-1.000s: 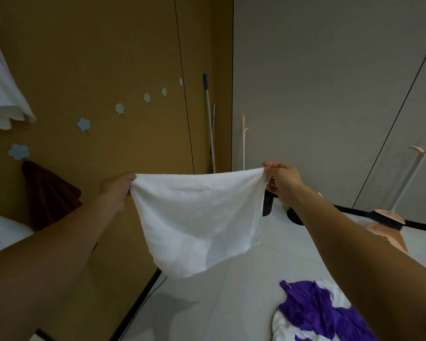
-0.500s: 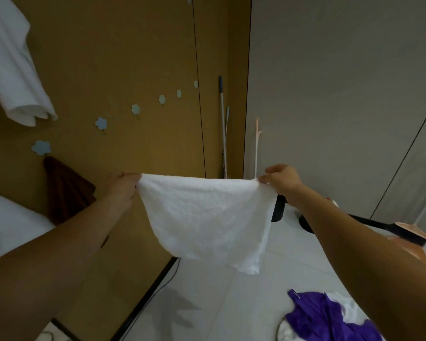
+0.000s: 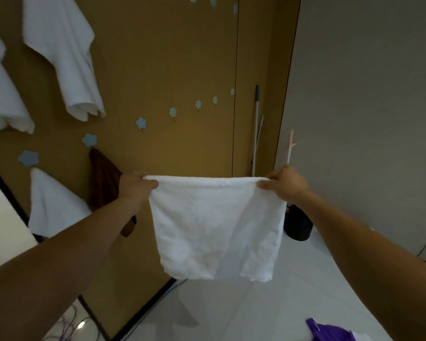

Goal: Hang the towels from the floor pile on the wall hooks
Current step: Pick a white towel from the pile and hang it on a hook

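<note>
White towel (image 3: pixel 214 227) stretched between left hand (image 3: pixel 135 187) and right hand (image 3: pixel 284 184), both pinching top corners, before flower hooks (image 3: pixel 140 123), brown towel (image 3: pixel 101 178) alongside, mop handle (image 3: pixel 255 129) beyond.

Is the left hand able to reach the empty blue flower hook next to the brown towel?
Probably yes: the left hand is close below that blue flower-shaped wall hook, nothing between, but it is gripping the white towel.

A small white towel (image 3: pixel 215 227) hangs flat in the air, held by its two top corners. Blue flower hooks (image 3: pixel 140 123) run in a row on the brown wall. Some hold white towels (image 3: pixel 67 57) and a brown towel (image 3: pixel 103 178).
</note>
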`<state>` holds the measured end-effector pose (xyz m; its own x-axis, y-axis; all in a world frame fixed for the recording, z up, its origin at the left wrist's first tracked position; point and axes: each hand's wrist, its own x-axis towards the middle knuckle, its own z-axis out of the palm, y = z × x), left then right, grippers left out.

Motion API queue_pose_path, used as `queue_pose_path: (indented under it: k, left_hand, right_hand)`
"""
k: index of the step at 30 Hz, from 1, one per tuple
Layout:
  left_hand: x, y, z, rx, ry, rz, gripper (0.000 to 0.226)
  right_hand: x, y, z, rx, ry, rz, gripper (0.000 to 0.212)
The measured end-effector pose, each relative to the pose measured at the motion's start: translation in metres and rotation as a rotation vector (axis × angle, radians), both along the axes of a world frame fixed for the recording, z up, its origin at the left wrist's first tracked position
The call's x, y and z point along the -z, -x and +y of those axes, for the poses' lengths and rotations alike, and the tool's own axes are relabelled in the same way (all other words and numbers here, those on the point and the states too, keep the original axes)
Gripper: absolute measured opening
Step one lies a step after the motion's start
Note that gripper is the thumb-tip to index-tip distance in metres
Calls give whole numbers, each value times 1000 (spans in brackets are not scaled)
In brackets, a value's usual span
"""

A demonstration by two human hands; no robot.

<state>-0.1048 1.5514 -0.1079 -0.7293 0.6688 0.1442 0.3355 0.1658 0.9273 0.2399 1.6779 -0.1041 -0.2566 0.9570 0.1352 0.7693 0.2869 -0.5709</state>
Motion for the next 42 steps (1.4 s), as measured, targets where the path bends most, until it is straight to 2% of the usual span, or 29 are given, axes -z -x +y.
queue_pose_path:
  k: [2,4,6,8,9,10,11,12,13,14,15,21,24,27,31,36,38,39,41,42]
  left_hand:
    - [-7,4,-5,-19,60,153,34]
    - [-18,8,-6,-50,85,303,26]
    - [-32,14,-2,-108,-46,422,17]
    - [-44,26,7,-190,-289,524,9]
    - [-47,34,12,-204,-356,554,9]
    - [-46,45,17,-176,-322,581,9]
    - [-38,55,22,-115,-182,634,11]
    - [-25,64,27,-35,14,703,12]
    - [-10,73,31,34,177,746,16]
    - [3,81,37,60,246,743,24]
    - [10,89,43,51,238,700,27]
    - [-25,119,100,-108,129,520,35]
    - [-33,136,120,-107,-5,523,33]
    - [-42,149,139,-101,-113,395,26]
    - [-57,162,156,-3,-124,384,24]
    - [-78,165,177,150,-204,379,26]
    - [-86,166,188,208,-161,419,9]
    - [-91,169,193,219,-111,450,11]
    - [-101,174,199,205,-12,494,35]
    - [-106,177,203,207,25,500,39]
  right_hand:
    - [-3,15,6,0,-39,28,36]
    - [-10,32,14,20,-105,-38,37]
    - [-25,47,26,39,-281,-97,37]
    - [-46,63,36,47,-564,89,31]
    - [-54,72,40,37,-710,251,25]
    - [-57,79,46,10,-775,324,21]
    - [-54,87,52,-41,-744,244,20]
    - [-44,96,59,-102,-610,49,22]
    - [-31,103,66,-155,-388,-162,23]
    - [-18,110,75,-178,-209,-278,22]
    - [-9,117,85,-179,-148,-282,21]
    - [-17,169,140,-120,-233,12,20]
    - [-28,191,164,-104,-253,62,17]
    - [-36,213,183,-82,-272,138,18]
    - [-55,242,205,-59,-311,204,27]
    - [-80,281,233,-147,-336,311,22]
    - [-87,297,242,-184,-343,399,27]
    - [-91,305,249,-221,-352,443,29]
    - [-100,317,263,-349,-373,461,30]
    - [-105,321,269,-432,-356,452,31]
